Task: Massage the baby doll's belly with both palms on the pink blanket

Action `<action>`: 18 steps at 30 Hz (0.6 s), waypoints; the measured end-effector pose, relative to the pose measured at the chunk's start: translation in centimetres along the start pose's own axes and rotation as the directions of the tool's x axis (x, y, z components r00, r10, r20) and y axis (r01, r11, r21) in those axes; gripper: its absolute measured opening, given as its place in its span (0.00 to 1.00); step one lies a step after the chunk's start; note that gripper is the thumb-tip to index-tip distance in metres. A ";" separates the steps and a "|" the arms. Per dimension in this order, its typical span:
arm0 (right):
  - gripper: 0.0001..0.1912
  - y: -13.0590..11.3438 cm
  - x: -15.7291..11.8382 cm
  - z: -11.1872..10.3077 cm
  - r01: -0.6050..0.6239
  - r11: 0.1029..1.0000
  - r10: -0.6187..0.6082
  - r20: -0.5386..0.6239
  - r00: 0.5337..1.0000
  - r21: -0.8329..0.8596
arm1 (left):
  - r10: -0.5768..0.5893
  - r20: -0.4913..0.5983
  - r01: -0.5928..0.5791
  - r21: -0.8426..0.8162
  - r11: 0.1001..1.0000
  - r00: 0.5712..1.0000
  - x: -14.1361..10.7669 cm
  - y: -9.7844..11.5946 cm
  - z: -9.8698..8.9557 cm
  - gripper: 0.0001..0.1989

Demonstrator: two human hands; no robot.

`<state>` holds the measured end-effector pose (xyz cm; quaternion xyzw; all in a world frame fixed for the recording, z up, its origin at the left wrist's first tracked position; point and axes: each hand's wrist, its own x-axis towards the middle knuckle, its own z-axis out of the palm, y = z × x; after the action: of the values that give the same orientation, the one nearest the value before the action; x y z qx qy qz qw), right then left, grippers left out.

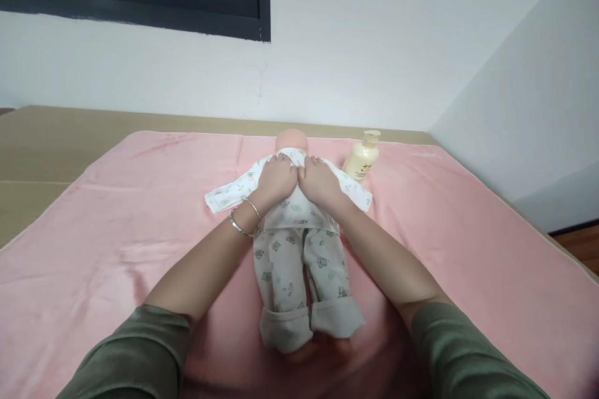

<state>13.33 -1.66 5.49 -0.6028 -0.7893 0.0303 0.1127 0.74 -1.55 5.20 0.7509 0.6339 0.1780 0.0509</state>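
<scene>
A baby doll [296,214] in a white printed top and cuffed trousers lies on a pink cloth [178,212], its head at the far end and its feet toward me. My left hand [279,177] rests on the upper part of the doll's top, left of the middle. Beside it, my right hand [319,179] lies on the same garment, the thumbs close together. Both hands have their fingers laid flat, pointing away from me, with nothing visible held in them. The doll's sleeves spread out to both sides, and its face is not visible.
A cream pump bottle [362,156] stands on the cloth to the right of the doll's head. The cloth covers a tan surface [51,137]. Behind it rises a white wall [350,43] with a dark-framed window [253,6] at the upper left.
</scene>
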 end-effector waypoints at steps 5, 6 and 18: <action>0.30 -1.4 -1.3 -0.2 0.006 0.999 -0.008 -0.029 1.000 -0.049 | -0.057 -0.007 0.057 -0.069 0.996 0.998 0.8 -1.0 0.0 0.18; 0.30 -1.1 -1.0 -0.1 0.023 0.999 -0.023 -0.017 1.000 -0.028 | -0.060 -0.018 0.059 -0.061 0.996 0.998 0.8 -1.0 0.1 0.19; 0.31 2.0 2.0 0.4 0.077 0.996 -0.078 0.002 0.997 0.039 | 0.070 -0.096 -0.067 0.037 0.997 0.993 -1.3 0.8 2.3 0.21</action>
<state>14.61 0.81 4.98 -0.5694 -0.8116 0.0422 0.1239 2.04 -2.65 3.05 0.7633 0.6125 0.2053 0.0013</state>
